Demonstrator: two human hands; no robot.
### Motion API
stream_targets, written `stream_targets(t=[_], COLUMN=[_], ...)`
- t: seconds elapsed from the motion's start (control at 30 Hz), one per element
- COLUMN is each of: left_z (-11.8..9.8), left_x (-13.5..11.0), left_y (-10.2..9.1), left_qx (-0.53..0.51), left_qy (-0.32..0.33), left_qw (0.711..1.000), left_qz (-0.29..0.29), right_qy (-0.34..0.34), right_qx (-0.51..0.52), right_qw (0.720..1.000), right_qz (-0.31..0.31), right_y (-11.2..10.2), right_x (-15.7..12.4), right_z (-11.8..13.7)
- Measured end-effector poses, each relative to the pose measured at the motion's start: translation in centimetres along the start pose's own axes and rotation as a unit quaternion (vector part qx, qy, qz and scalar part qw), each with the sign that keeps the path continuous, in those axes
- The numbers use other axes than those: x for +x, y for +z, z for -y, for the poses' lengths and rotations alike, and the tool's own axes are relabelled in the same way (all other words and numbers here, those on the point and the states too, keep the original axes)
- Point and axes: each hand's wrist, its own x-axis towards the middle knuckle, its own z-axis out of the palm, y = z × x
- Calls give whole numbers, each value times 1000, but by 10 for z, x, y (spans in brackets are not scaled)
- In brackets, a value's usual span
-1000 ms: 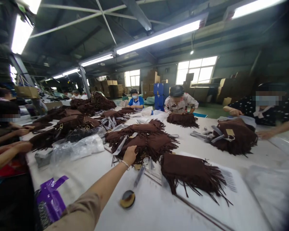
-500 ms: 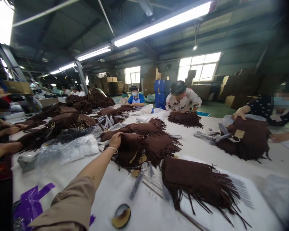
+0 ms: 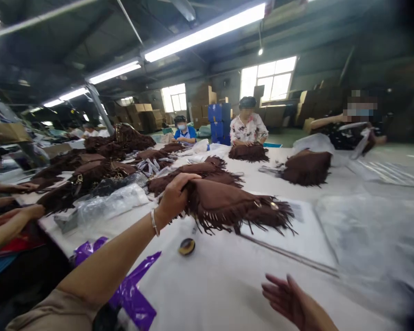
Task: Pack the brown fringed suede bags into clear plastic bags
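My left hand (image 3: 175, 198), with a bracelet at the wrist, grips one end of a dark brown fringed bag (image 3: 224, 200). The bag is raised over the table, its fringe hanging down and small gold-coloured fittings showing near its far end. Fingers spread, my right hand (image 3: 295, 299) is held over the near part of the white table, apart from the bag. Behind the held bag lie more brown fringed bags (image 3: 207, 168), partly hidden by it. A round black-and-yellow roll (image 3: 186, 247) rests on the table below the bag.
Clear plastic wrap (image 3: 112, 202) and purple plastic (image 3: 134, 294) lie to the left. A white sheet (image 3: 307, 234) and clear plastic bags (image 3: 376, 248) are on the right. Brown bags (image 3: 86, 177) are heaped at far left. Several co-workers sit or stand around the table.
My left hand has lifted a brown bag off the pile and brought it to the right. My right hand has come into view. A co-worker at right has let go of a brown bag.
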Motion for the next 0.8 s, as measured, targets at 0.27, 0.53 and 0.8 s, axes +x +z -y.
stream_targets(t=[0.27,0.53,0.8], left_z=[-145,-151,-106], left_x=[-175,-217,-138], left_y=[116,99,143], left_qx=[-208,-309,-467], left_qy=[89,47,-255], left_qw=[947,835,776], left_qz=[229,452,340], right_qy=[86,33,-216], right_qx=[117,-41,-569], right_qw=[981,995,792], right_qz=[129,90,-49], right_y=[-25,-43,-44], right_x=[-51,-78,-61], right_z=[-7,5,138])
